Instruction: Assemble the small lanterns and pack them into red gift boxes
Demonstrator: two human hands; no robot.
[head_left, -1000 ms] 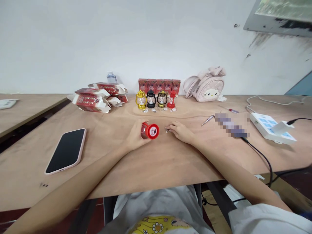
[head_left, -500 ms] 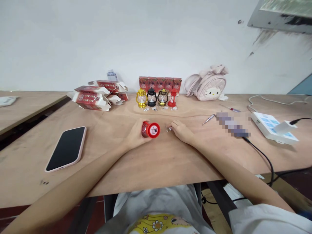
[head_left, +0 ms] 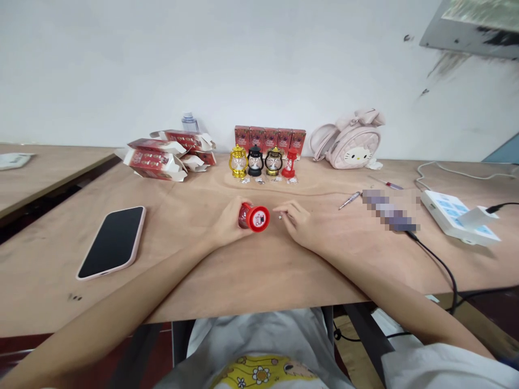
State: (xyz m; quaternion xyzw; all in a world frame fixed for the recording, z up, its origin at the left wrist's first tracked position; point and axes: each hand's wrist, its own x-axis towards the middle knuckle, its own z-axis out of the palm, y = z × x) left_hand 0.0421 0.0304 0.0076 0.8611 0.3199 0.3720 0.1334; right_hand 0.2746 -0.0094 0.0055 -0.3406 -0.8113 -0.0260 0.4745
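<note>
My left hand is closed round a small red lantern. It lies tipped over, with its round red base and the picture sticker in it turned towards me. Just right of the base is my right hand, its fingers bent and the index finger pointing at the lantern's rim. A tiny shiny bit shows by the thumb and fingertips, too small to name. Behind my hands stand a gold lantern, a black lantern, a black-and-gold lantern and another red lantern.
Small bits lie before the lanterns, red boxes behind. Opened cartons and a phone are left. Rightward are a pink bag, a pen-like tool, a screwdriver, a blurred-out object and a power strip.
The right hand's fingers have lifted and stretched towards the lantern's base. The small shiny pieces at its fingertips show less now. The left hand still holds the red lantern, and the view has shifted slightly.
</note>
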